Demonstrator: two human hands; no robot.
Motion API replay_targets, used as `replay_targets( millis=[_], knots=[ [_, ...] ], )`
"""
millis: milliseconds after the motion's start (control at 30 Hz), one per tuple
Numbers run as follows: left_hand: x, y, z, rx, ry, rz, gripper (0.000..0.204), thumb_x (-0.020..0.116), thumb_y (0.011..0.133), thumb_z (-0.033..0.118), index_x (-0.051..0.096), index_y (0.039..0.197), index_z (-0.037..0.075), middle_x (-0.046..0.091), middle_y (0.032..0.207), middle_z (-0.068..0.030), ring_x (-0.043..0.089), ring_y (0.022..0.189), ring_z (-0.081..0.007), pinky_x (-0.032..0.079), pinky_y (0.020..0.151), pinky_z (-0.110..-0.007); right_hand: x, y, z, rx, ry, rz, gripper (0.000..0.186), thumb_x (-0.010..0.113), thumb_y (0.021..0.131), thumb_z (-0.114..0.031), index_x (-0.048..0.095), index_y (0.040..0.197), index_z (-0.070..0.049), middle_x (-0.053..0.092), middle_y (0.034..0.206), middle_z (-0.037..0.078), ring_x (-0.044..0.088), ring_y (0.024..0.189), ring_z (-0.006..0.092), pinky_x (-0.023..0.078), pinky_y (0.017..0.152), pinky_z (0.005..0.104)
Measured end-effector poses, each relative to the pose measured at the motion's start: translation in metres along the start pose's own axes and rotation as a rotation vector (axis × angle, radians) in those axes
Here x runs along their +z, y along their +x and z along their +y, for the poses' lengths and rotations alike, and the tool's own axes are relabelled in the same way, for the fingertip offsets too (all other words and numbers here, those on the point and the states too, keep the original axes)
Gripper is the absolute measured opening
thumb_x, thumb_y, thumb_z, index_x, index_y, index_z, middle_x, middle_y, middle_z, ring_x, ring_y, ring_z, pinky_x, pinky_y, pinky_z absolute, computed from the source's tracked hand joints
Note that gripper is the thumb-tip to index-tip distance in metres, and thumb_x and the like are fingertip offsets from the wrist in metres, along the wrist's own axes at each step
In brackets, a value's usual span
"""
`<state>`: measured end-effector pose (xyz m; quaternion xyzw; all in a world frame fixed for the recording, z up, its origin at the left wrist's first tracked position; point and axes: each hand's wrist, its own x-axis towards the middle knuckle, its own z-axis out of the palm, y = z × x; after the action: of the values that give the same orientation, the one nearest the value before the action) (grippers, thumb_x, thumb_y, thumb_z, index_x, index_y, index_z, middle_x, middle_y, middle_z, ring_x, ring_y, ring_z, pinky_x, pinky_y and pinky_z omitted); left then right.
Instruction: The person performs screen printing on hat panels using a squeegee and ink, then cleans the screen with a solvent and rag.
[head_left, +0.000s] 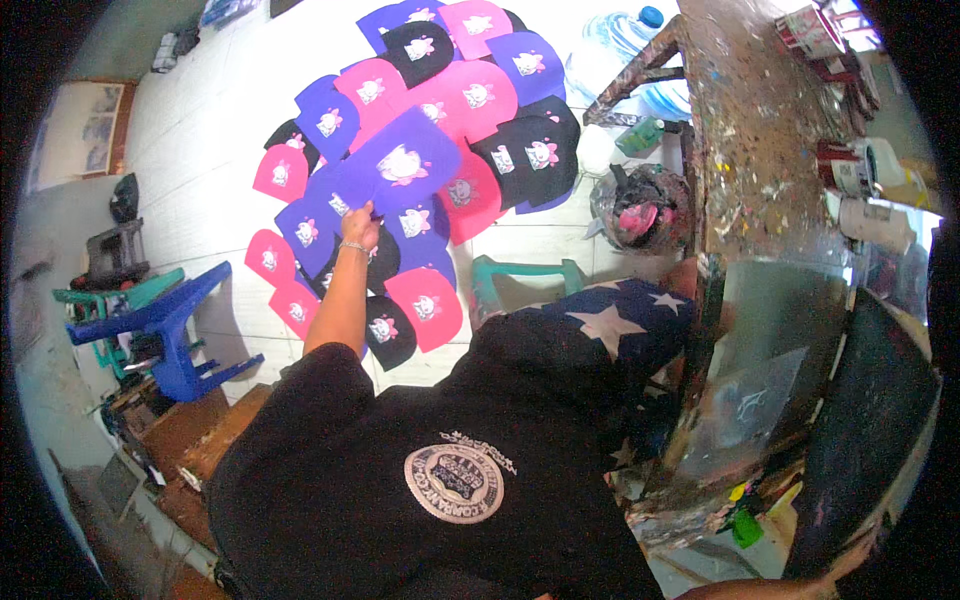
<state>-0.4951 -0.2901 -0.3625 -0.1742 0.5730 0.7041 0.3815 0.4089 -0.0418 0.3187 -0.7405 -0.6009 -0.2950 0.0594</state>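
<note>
My left hand (361, 228) is closed on the lower edge of a purple rounded panel (425, 150), printed with a white cartoon figure. It holds the panel over several similar pieces spread on the white tiled floor. Close to the hand are another purple panel (415, 225) and a pink panel (470, 195). Beyond these, black panels (545, 150) and more pink ones (478, 95) overlap one another. A bare part of my right arm (760, 590) shows at the lower right edge; its hand is out of sight.
A paint-spattered table (750, 140) stands at the right, with paint tubs (808, 32) along it. Beside it are a large water bottle (615, 45), a green bottle (640, 137) and a clear bag (645, 210). A green stool (525, 275) is near my leg; a blue stool (175, 330) lies left.
</note>
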Motion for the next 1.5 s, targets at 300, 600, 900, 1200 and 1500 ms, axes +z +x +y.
replay_targets(
  millis=[300, 600, 900, 1200, 1500],
  knots=[
    [0.019, 0.046, -0.086, 0.249, 1.767, 0.209, 0.029, 0.064, 0.089, 0.029, 0.065, 0.103, 0.004, 0.069, 0.101, -0.0176, 0.066, 0.094, -0.0381, 0.051, 0.084, -0.047, -0.003, 0.03, 0.047, 0.061, -0.044, -0.095, 0.048, 0.034, 0.106, -0.035, 0.053, 0.143, -0.01, 0.051, 0.146, 0.012, 0.045, 0.136, 0.028, 0.034, 0.113, 0.0393],
    [0.127, 0.015, -0.214, -0.406, 0.205, 0.292, 0.069, 0.074, 0.081, 0.045, 0.053, 0.129, 0.001, 0.062, 0.117, -0.0155, 0.065, 0.091, -0.0339, 0.054, 0.074, -0.043, -0.014, 0.01, 0.057, 0.095, -0.029, -0.199, 0.048, 0.034, 0.107, -0.035, 0.05, 0.144, -0.008, 0.05, 0.146, 0.012, 0.048, 0.134, 0.0292, 0.038, 0.111, 0.0399],
    [0.326, -0.256, -0.091, 1.054, 0.689, -0.723, 0.018, 0.063, 0.089, 0.006, 0.067, 0.106, 0.003, 0.066, 0.103, -0.0133, 0.06, 0.097, -0.0294, 0.044, 0.091, -0.041, -0.03, -0.017, -0.01, -0.23, -0.181, -0.044, 0.047, 0.049, 0.093, -0.006, 0.053, 0.14, -0.011, 0.058, 0.135, 0.014, 0.056, 0.122, 0.0326, 0.045, 0.103, 0.0403],
    [0.468, -0.434, -0.211, 1.376, 1.126, -1.883, 0.051, 0.053, 0.099, 0.036, 0.054, 0.13, -0.004, 0.041, 0.147, -0.0285, 0.032, 0.143, -0.0412, 0.018, 0.116, -0.058, -0.061, 0.011, -0.105, 0.169, 0.249, 0.038, 0.053, 0.058, 0.092, -0.045, 0.066, 0.088, 0.008, 0.062, 0.069, 0.018, 0.055, 0.061, 0.021, 0.044, 0.063, 0.0382],
    [0.41, -0.688, -0.221, 1.334, 0.523, -2.536, 0.086, 0.053, 0.093, 0.056, 0.036, 0.143, -0.011, 0.032, 0.151, -0.0323, 0.02, 0.146, -0.0445, 0.009, 0.119, -0.06, -0.054, 0.025, -0.084, 0.155, 0.32, -0.065, 0.061, 0.055, 0.091, -0.053, 0.066, 0.072, 0.004, 0.062, 0.06, 0.017, 0.051, 0.047, 0.0254, 0.046, 0.055, 0.0419]
  ],
)
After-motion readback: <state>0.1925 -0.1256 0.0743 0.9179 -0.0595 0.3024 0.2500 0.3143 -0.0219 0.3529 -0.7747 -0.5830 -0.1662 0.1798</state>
